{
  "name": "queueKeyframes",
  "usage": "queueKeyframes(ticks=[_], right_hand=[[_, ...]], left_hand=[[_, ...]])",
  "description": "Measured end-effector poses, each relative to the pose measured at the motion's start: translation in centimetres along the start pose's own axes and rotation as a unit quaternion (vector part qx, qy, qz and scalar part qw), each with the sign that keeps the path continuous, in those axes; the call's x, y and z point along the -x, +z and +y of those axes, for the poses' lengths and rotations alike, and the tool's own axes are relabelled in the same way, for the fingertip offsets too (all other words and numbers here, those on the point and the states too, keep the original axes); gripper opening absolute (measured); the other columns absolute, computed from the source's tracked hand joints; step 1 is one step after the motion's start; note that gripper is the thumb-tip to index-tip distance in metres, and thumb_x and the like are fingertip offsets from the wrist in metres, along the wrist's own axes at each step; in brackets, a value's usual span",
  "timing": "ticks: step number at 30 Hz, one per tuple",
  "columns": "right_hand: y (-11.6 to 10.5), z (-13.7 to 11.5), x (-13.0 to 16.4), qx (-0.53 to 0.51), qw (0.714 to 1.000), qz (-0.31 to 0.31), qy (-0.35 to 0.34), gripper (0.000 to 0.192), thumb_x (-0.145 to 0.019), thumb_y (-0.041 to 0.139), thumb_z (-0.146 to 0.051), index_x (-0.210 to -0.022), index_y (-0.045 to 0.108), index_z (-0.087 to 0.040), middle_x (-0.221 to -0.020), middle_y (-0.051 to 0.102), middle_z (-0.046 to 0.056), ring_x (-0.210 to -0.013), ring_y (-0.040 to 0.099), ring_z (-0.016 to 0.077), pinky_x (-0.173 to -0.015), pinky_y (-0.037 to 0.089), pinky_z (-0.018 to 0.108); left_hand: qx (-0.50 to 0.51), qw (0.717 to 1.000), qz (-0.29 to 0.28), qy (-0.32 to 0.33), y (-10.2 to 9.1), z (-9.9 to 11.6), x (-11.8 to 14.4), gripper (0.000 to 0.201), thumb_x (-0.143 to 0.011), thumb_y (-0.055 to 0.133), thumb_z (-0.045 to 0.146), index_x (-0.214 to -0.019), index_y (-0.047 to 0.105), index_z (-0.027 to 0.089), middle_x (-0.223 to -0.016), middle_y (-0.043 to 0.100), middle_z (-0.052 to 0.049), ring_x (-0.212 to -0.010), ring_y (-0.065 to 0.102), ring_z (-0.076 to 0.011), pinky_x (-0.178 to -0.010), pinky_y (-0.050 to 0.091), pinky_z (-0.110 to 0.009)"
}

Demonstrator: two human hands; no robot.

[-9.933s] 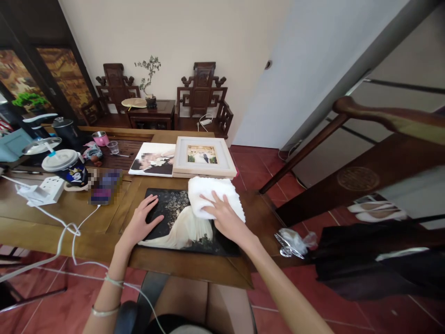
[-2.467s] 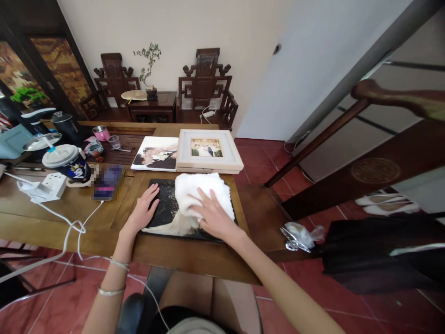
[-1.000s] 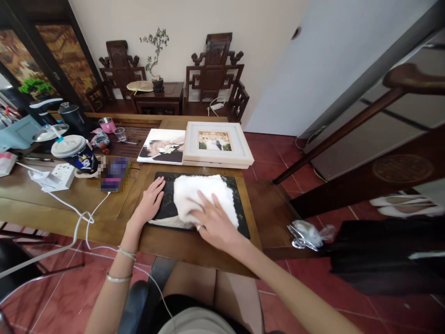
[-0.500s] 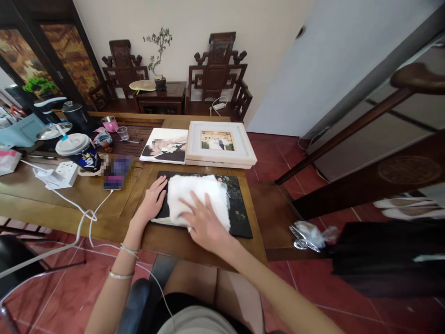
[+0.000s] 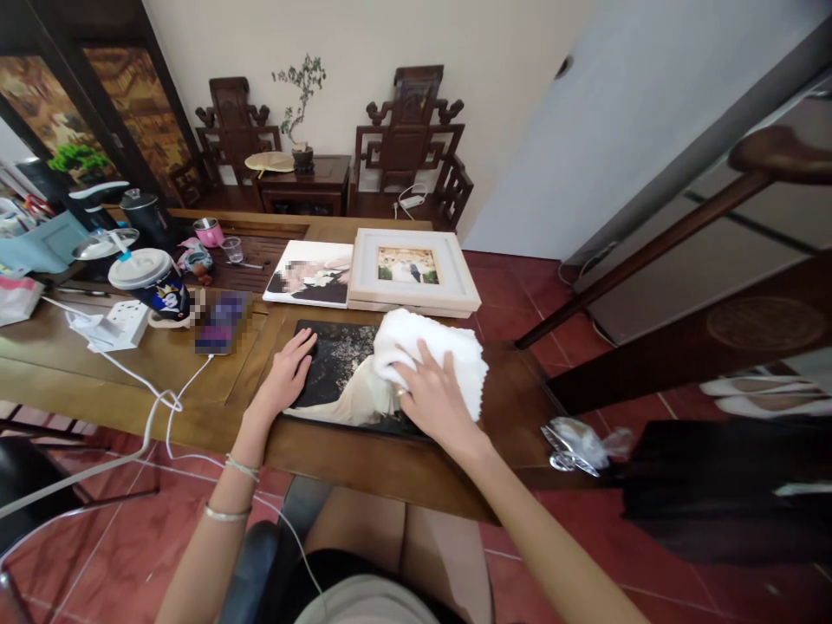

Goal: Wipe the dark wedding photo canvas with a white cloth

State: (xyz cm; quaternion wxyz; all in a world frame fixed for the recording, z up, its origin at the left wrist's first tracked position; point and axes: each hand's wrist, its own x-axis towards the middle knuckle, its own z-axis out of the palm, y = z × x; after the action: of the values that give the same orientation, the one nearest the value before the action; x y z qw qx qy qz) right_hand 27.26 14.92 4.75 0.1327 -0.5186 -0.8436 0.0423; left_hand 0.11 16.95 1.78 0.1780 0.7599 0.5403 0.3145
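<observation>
Dark photo print (image 5: 338, 373): right part hidden under white cloth (image 5: 432, 351). Right hand (image 5: 435, 400) flat, fingers spread on cloth; left hand (image 5: 286, 374) flat, open on print's left edge.

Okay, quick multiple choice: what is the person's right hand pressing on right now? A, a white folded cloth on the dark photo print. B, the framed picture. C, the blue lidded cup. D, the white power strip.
A: the right hand lies flat on the white cloth, which rests over the right end of the dark photo print.
</observation>
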Motion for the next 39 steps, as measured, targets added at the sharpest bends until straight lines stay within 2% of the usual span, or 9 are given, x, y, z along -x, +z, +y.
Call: queueKeyframes(ticks=[3,7,12,16,19,24,30,34,39], right_hand=[[0.6,-3.2,-1.8,-0.013,0.999,-0.017,-0.044,0.043,-0.080,0.050,-0.006,-0.119,0.064,-0.015,-0.146,0.045,0.015,-0.140,0.023,0.0467,-0.102,0.018,0.078],[1.0,-7.3,-1.7,-0.053,0.980,-0.060,-0.183,0.036,-0.081,0.055,-0.014,-0.113,0.068,-0.025,-0.149,0.043,0.004,-0.142,0.021,0.0402,-0.111,0.014,0.069],[0.0,-6.8,2.1,-0.139,0.940,-0.106,-0.292,0.032,-0.078,0.054,-0.013,-0.105,0.070,-0.022,-0.148,0.045,0.003,-0.145,0.017,0.0349,-0.115,0.007,0.065],[-0.8,-3.3,4.7,-0.174,0.955,-0.053,-0.236,0.038,-0.071,0.048,-0.004,-0.099,0.069,-0.021,-0.142,0.053,0.006,-0.143,0.026,0.0256,-0.118,0.012,0.056],[-0.9,-1.3,4.1,-0.160,0.977,-0.013,-0.140,0.034,-0.076,0.046,-0.005,-0.096,0.070,-0.019,-0.139,0.054,0.013,-0.141,0.032,0.0266,-0.117,0.018,0.055],[-0.1,-1.6,-2.4,-0.186,0.982,0.010,-0.036,0.035,-0.091,0.040,-0.019,-0.116,0.065,-0.019,-0.133,0.059,0.011,-0.135,0.042,0.0291,-0.114,0.022,0.058],[1.2,-5.5,-9.8,-0.212,0.974,0.011,-0.077,0.037,-0.098,0.037,-0.028,-0.127,0.059,-0.026,-0.134,0.059,-0.001,-0.125,0.053,0.0207,-0.115,0.025,0.041],[1.6,-4.8,-8.7,-0.205,0.976,0.010,-0.071,0.036,-0.096,0.040,-0.027,-0.125,0.061,-0.025,-0.134,0.060,0.000,-0.126,0.051,0.0223,-0.117,0.019,0.044],[0.8,1.4,-4.2,-0.180,0.983,0.034,0.006,0.037,-0.095,0.038,-0.029,-0.119,0.064,-0.019,-0.129,0.063,0.007,-0.129,0.049,0.0299,-0.115,0.024,0.052]], left_hand=[[0.040,0.999,0.033,0.012,-0.5,0.7,0.2,0.045,-0.099,0.036,0.037,-0.139,0.049,0.020,-0.151,0.041,-0.010,-0.142,0.034,-0.0219,-0.116,0.028,-0.044],[0.090,0.994,0.055,0.023,-1.1,1.2,0.6,0.048,-0.100,0.029,0.040,-0.138,0.049,0.019,-0.151,0.041,-0.009,-0.143,0.032,-0.0206,-0.118,0.024,-0.042],[0.074,0.996,0.049,0.015,-0.9,1.2,0.7,0.050,-0.101,0.024,0.042,-0.139,0.048,0.020,-0.152,0.040,-0.008,-0.143,0.032,-0.0211,-0.118,0.025,-0.043],[0.032,0.999,0.018,0.009,-0.4,1.0,0.4,0.049,-0.100,0.031,0.040,-0.137,0.050,0.015,-0.148,0.045,-0.012,-0.141,0.035,-0.0218,-0.117,0.028,-0.044],[0.009,1.000,0.002,0.021,-0.2,0.7,0.3,0.049,-0.098,0.038,0.039,-0.135,0.053,0.010,-0.144,0.048,-0.015,-0.139,0.039,-0.0237,-0.116,0.031,-0.045],[0.006,1.000,0.012,0.028,-0.1,0.5,0.2,0.044,-0.096,0.042,0.036,-0.132,0.057,0.016,-0.143,0.051,-0.013,-0.137,0.041,-0.0247,-0.115,0.033,-0.048],[0.001,0.999,0.022,0.030,-0.2,0.4,0.1,0.039,-0.094,0.044,0.032,-0.127,0.061,0.018,-0.137,0.057,-0.011,-0.132,0.048,-0.0258,-0.112,0.038,-0.048],[0.003,0.999,0.017,0.032,-0.2,0.4,0.1,0.038,-0.095,0.044,0.031,-0.127,0.061,0.019,-0.138,0.056,-0.010,-0.133,0.047,-0.0247,-0.112,0.038,-0.046],[0.011,0.999,0.015,0.028,0.0,0.2,0.1,0.042,-0.095,0.043,0.033,-0.129,0.058,0.012,-0.142,0.051,-0.015,-0.137,0.042,-0.0247,-0.115,0.033,-0.046]])
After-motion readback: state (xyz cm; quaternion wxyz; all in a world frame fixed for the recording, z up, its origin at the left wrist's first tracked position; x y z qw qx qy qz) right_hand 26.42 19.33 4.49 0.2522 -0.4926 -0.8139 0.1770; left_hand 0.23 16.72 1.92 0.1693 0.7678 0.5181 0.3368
